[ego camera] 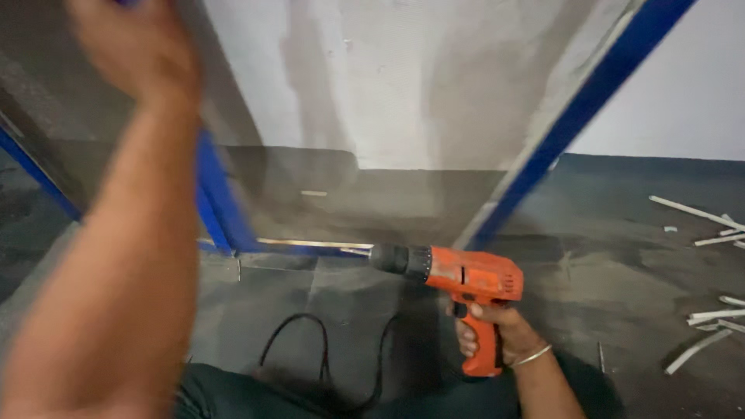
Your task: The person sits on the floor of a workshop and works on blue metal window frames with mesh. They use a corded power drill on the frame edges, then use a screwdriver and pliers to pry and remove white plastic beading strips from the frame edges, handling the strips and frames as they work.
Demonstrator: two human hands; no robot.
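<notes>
orange drill [466, 281] gripped in right hand [497, 330]; left hand [136, 46] blurred, grip unclear.

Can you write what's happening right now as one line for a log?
left hand: raised, on blue frame | right hand: gripping orange drill | drill tip: at frame's bottom rail | black cord: on floor

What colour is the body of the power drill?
Orange power drill with black chuck, head view.

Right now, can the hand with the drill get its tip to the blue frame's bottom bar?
Probably yes: the right hand points the drill at the bottom bar, with nothing between them.
</notes>
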